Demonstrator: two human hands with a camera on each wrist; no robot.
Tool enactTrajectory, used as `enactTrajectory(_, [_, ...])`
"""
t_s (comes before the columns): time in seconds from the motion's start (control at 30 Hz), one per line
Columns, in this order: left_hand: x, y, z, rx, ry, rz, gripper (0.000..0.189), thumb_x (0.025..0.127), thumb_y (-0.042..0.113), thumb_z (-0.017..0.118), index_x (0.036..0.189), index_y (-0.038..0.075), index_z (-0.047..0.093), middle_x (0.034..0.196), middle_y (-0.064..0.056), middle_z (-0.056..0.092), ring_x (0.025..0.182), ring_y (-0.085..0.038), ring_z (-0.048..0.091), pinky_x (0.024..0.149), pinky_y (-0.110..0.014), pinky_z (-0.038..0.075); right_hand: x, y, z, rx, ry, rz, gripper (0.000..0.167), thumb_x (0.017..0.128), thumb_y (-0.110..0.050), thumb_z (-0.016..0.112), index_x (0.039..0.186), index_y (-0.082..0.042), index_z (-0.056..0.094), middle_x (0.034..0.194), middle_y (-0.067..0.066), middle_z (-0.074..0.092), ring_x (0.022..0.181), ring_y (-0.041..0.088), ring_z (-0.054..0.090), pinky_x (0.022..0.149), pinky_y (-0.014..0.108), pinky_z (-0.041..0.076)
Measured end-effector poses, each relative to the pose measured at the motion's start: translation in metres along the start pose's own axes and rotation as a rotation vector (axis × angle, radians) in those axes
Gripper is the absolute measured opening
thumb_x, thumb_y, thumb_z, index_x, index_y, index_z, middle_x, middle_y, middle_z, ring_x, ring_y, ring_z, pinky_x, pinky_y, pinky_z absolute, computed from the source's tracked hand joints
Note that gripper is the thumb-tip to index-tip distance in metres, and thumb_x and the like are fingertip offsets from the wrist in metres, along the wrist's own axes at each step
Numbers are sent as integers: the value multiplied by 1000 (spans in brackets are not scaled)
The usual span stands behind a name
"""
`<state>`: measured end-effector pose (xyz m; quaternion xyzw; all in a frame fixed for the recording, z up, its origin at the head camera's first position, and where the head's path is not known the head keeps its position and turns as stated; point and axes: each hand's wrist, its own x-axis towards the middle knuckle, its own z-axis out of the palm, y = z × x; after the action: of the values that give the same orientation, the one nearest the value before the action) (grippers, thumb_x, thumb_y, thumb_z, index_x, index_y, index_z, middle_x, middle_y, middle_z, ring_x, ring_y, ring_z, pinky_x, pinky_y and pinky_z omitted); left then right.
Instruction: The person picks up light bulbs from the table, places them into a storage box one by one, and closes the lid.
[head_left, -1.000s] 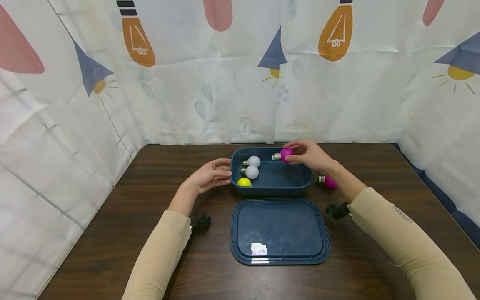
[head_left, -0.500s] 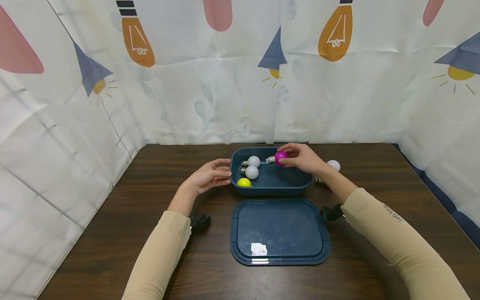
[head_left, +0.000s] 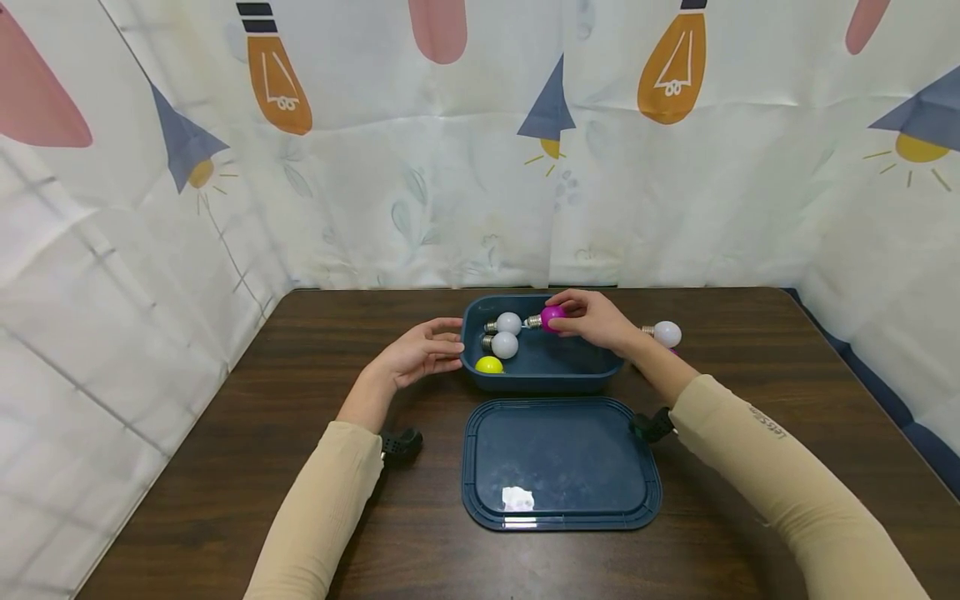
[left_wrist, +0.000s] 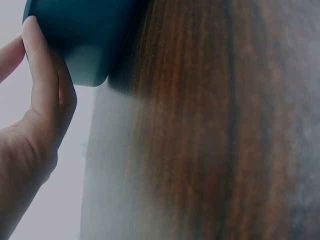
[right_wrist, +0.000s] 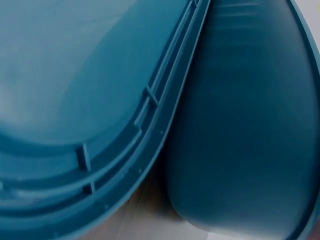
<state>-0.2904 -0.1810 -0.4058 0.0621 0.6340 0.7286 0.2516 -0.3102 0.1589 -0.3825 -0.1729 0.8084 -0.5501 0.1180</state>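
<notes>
In the head view a dark blue box [head_left: 555,383] stands on the table. My right hand [head_left: 592,321] pinches a magenta light bulb [head_left: 551,317] over the box, its screw base pointing left. Inside, at the left end, lie a white bulb [head_left: 509,324], a second white bulb [head_left: 504,345] and a yellow bulb [head_left: 490,365]. My left hand [head_left: 420,352] rests its extended fingers against the box's left end; the left wrist view shows those fingers [left_wrist: 45,75] at the wall. The right wrist view shows the box [right_wrist: 245,115] and lid, but no hand.
A blue lid [head_left: 562,467] lies flat in front of the box. To the box's right are another white bulb [head_left: 667,334] and a magenta bulb mostly hidden behind the right forearm. A patterned curtain [head_left: 465,200] hangs behind the brown table [head_left: 187,467].
My right hand has moved left and slightly down with the magenta bulb, towards the white bulbs. The white bulb on the right has come into view from behind the forearm. The left hand stays put.
</notes>
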Motion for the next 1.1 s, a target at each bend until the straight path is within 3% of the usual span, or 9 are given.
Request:
enactTrajectory(0.63, [0, 1, 1, 9, 4, -14, 58, 103, -7, 54, 156, 0, 32, 119, -16, 58, 91, -19, 70, 87, -33, 60, 7, 5, 10, -54, -21, -9, 45, 100, -5, 68, 140, 9, 54, 135, 31, 54, 118, 42, 59, 98, 51, 54])
enactTrajectory(1.1, [1, -1, -1, 19, -7, -3, 59, 103, -6, 55, 156, 1, 30, 128, -21, 55, 91, -18, 70, 89, -33, 59, 10, 10, 13, -100, -13, 21, 43, 100, -9, 69, 140, 1, 57, 137, 25, 55, 118, 36, 61, 93, 44, 58])
